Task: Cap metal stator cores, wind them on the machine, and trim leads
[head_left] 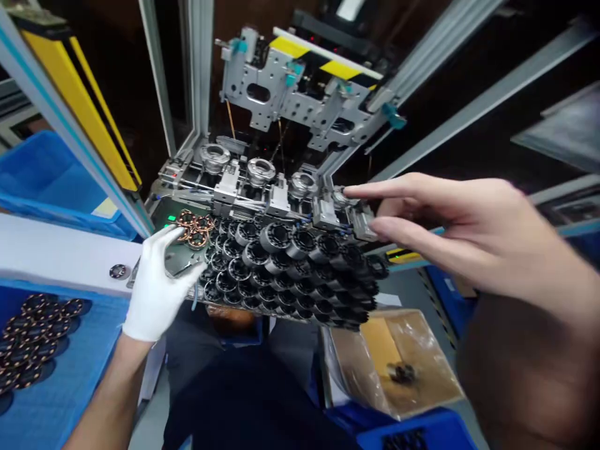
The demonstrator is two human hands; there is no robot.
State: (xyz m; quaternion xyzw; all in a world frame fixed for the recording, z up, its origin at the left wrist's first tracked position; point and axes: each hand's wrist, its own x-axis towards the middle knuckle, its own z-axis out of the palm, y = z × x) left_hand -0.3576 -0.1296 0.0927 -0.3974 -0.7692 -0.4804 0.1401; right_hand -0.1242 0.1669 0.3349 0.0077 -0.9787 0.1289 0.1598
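Observation:
My left hand (157, 281), in a white glove, rests on the left part of the machine's shelf, its fingers curled next to a small cluster of copper-wound stator rings (193, 228). What it grips, if anything, is hidden. My right hand (450, 228) is bare and reaches in from the right. Its outstretched fingers touch a metal ring seated in the rightmost fixture (344, 201). Below the row of fixtures lies a dense pile of black stator cores (290, 265).
A grey metal tooling head (300, 94) with yellow-black striping hangs above the fixtures. A yellow light curtain post (79, 106) stands at left. A blue tray (70, 375) at lower left holds several wound rings. A plastic-lined box (398, 362) sits below right.

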